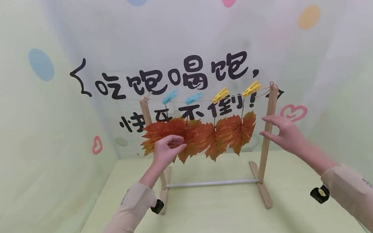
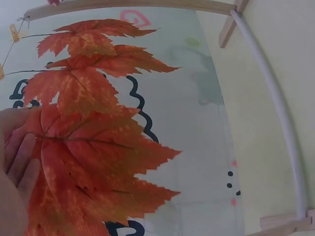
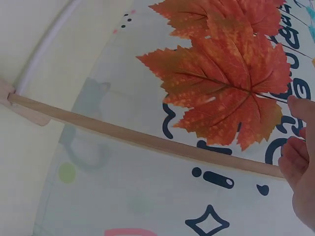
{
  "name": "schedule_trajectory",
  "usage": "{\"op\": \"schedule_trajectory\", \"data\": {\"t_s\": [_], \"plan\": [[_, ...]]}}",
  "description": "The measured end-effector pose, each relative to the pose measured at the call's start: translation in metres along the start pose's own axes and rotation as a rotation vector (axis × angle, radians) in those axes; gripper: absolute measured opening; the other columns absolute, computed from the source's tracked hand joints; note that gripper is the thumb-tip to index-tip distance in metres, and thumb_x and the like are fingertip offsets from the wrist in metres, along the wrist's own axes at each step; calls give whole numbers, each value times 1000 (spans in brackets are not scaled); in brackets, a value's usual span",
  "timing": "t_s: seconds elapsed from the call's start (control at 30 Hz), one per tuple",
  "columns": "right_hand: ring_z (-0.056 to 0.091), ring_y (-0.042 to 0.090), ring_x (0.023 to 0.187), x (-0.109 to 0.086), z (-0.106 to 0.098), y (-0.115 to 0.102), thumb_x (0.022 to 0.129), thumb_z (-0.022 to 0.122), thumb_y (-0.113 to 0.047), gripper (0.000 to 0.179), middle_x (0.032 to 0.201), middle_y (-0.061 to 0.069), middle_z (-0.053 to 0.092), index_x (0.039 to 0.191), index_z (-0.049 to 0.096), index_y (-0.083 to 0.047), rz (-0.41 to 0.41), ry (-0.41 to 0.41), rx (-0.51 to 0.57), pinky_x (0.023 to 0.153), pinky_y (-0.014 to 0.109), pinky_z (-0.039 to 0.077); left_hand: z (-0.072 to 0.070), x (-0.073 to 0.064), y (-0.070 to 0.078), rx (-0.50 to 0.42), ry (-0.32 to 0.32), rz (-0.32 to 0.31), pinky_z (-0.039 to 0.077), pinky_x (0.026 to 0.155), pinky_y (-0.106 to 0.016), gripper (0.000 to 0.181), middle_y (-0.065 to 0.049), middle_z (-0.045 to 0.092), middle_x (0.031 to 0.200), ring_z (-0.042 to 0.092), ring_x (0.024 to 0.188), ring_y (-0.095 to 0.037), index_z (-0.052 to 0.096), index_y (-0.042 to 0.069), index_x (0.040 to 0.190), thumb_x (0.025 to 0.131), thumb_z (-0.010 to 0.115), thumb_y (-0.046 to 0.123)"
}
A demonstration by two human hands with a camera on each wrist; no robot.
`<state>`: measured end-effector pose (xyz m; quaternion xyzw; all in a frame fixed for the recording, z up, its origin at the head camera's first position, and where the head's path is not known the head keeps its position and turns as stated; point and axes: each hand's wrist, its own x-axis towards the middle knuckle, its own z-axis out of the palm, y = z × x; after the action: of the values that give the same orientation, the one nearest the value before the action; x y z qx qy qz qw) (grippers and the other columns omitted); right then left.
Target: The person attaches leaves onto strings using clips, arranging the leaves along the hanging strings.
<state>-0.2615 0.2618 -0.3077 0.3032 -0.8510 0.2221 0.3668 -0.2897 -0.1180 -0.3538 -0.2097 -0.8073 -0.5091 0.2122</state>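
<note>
Several orange-red maple leaves (image 1: 242, 130) hang overlapping in a row. Their stems are held by two blue clothespins (image 1: 170, 97) and two yellow clothespins (image 1: 252, 88) on a thin string. My left hand (image 1: 168, 149) is in front of the left leaves, fingers bent loosely and thumb apart; in the left wrist view its fingers (image 2: 22, 157) lie close against a large leaf (image 2: 98, 147), contact unclear. Beside the right post, my right hand (image 1: 287, 133) has its thumb and fingers parted with nothing between them. The right wrist view shows the rightmost leaf (image 3: 226, 81) near that hand.
The string is tied between two wooden posts (image 1: 270, 106) with flat feet (image 1: 264, 193), joined low by a white crossbar (image 1: 210, 183). The stand is on a pale green tabletop (image 1: 211, 214). Behind it hangs a printed cloth backdrop (image 1: 181, 31) with black lettering.
</note>
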Motion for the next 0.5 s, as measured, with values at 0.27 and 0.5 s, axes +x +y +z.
{"op": "schedule_trajectory", "data": {"t_s": [0.27,0.5], "plan": [[57,35,94,-35,23,5,62,79,-1,49,101,21,63,107,60,8,54,-39,13,77,48,47,-22,-26,-27,88,33,-88,53,75,-36,19,-6,69,85,64,77,-18,70,6,89,72,77,13],[57,35,91,-69,37,14,59,80,-1,50,97,21,63,104,60,8,29,-47,-32,75,48,47,-34,-49,-55,177,71,-74,53,72,-39,17,-7,68,82,64,74,-20,70,4,87,71,76,8]]}}
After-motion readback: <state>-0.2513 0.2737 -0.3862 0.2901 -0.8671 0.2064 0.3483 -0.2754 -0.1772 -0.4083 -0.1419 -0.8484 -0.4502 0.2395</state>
